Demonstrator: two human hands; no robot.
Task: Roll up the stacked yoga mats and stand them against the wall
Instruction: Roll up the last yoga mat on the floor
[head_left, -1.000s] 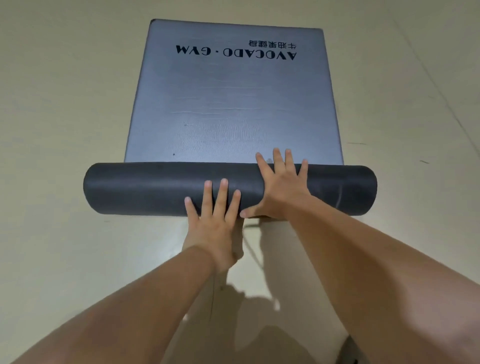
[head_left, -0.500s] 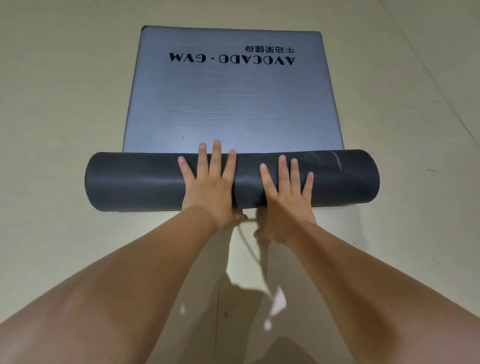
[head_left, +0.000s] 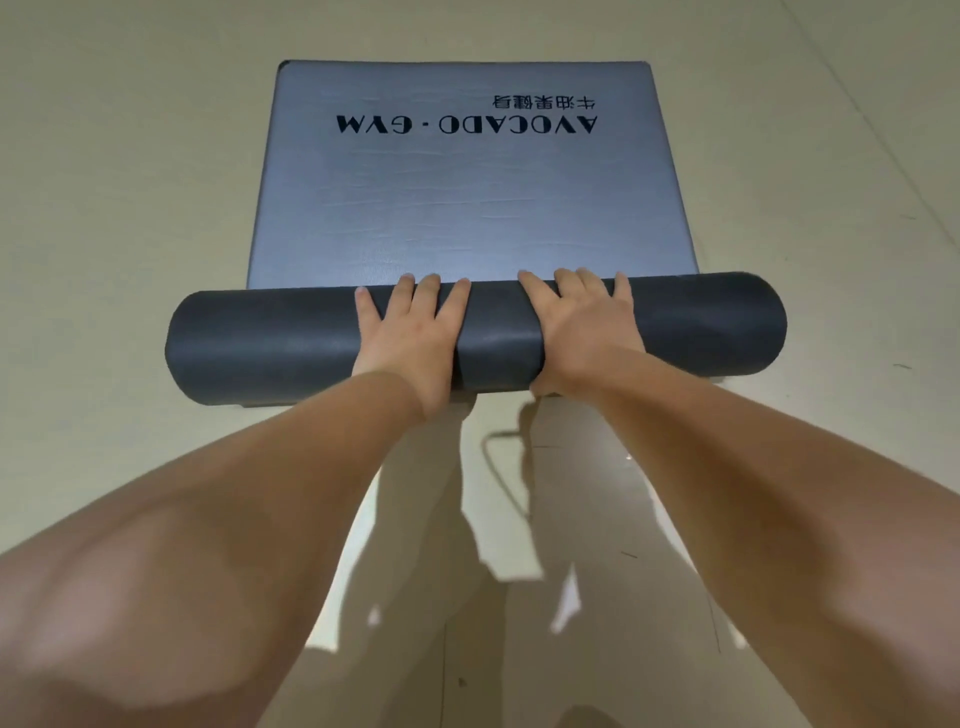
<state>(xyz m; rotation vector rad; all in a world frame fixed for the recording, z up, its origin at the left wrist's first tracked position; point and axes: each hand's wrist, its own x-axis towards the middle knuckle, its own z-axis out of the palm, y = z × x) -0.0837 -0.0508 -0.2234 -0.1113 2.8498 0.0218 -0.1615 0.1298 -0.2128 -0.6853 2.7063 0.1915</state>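
my left hand (head_left: 410, 338) and right hand (head_left: 576, 332) lie side by side on the rolled part of the mat (head_left: 291, 348), fingers spread over its top, pressing, not clasping. unrolled remainder lies flat on the floor (head_left: 104, 208) beyond.

This looks like a gym or fitness studio. The grey yoga mat (head_left: 467, 218), half rolled on the floor (head_left: 130, 208), carries the printed name (head_left: 466, 124) "AVOCADO · GYM", with a line of Chinese characters (head_left: 544, 102) beside it. The floor is smooth pale beige sheeting with thin seams, glossy enough to reflect light, and spreads out on every side of the mat
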